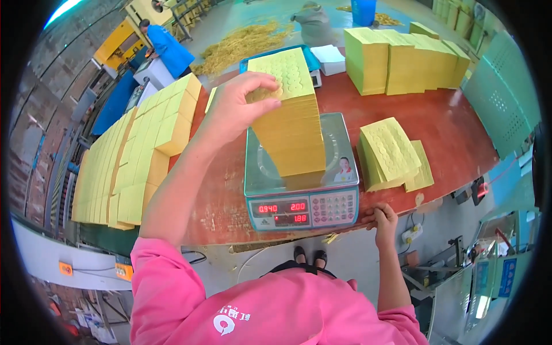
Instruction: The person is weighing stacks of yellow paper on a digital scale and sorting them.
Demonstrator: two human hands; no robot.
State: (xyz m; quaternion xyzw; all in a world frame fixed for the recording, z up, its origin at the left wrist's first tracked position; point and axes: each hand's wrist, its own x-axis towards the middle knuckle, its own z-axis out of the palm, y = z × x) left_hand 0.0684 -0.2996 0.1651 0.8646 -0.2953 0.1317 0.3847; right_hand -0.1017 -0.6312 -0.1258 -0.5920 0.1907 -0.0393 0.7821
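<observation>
A tall stack of yellow paper (290,138), its top sheet embossed with round patterns, stands on the metal pan of a digital scale (339,138). My left hand (233,103) reaches over the stack's top left edge, thumb and fingers curled against the upper sheets. Just how many sheets they grip is hidden. Red digits glow on the scale's front panel. By the table's front edge, right of the scale, my right hand (384,221) has its fingers curled in; anything inside them is out of sight. A shorter yellow paper stack (391,152) sits right of the scale.
Rows of yellow paper blocks (138,155) line the left side; more blocks (402,60) stand at the back right of the red table (425,118). Behind the scale are a blue tray (246,62) and white paper (328,54). A person in blue (169,49) works far left.
</observation>
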